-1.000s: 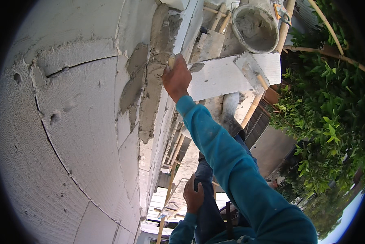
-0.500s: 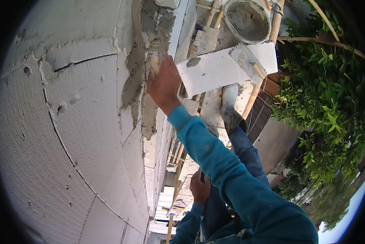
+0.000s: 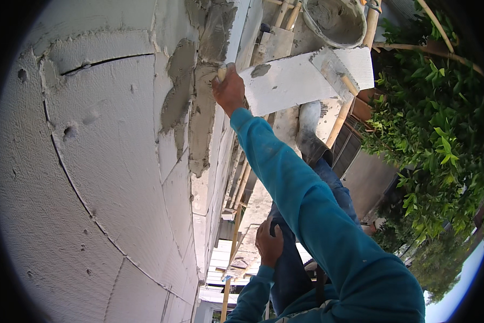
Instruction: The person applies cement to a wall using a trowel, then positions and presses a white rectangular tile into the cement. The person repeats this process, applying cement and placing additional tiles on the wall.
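Note:
My right hand (image 3: 230, 90) is closed round the pale handle of a trowel (image 3: 222, 73), held against the top of the block wall. Its flat grey blade seems to lie on the mortar above the hand, though blade and mortar are hard to tell apart. Below the hand, a band of wet grey mortar (image 3: 201, 126) runs along the wall edge, and a second patch (image 3: 177, 86) marks the wall face. Lower down, my left hand (image 3: 269, 245) rests on my jeans at the thigh, thumb apart from the fingers, holding nothing.
A white block (image 3: 285, 83) lies right of my right hand, with a notched trowel (image 3: 333, 72) on it. Beyond stands a bucket (image 3: 364, 27) of mortar. My boot (image 3: 311, 134) is on the planks beside bamboo poles (image 3: 341, 126). Leafy branches (image 3: 430, 129) fill the right side.
My right hand has moved up and slightly right along the wall edge with the trowel. The mortar band behind it looks smoother and more exposed. My left hand stays on my leg.

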### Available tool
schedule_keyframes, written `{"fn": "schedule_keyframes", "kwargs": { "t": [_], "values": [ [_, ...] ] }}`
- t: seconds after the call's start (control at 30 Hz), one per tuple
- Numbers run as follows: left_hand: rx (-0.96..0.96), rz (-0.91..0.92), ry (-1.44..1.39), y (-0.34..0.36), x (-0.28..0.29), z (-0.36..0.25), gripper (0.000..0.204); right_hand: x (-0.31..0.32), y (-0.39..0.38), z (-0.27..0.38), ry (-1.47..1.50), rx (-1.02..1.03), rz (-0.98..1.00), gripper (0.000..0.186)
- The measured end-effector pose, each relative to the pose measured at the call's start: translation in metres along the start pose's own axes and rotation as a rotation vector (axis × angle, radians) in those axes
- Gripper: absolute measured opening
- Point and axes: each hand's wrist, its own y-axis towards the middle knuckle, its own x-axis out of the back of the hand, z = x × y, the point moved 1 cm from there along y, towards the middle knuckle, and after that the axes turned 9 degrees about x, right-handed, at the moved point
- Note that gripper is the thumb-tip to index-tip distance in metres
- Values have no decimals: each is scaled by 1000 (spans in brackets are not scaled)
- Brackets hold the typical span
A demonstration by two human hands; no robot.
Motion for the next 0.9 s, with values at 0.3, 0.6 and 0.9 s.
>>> {"fn": "schedule_keyframes", "kwargs": {
  "t": [0.3,0.6,0.9],
  "values": [
    [2,-56,17,-2,3,-2,40,3,-13,14,259,113,-61,41],
    [-92,-41,28,2,6,3,39,29,-72,29,442,139,47,37],
    [-52,55,57,5,5,19,40,49,-206,-20,393,-205,266,39]
  ]
}}
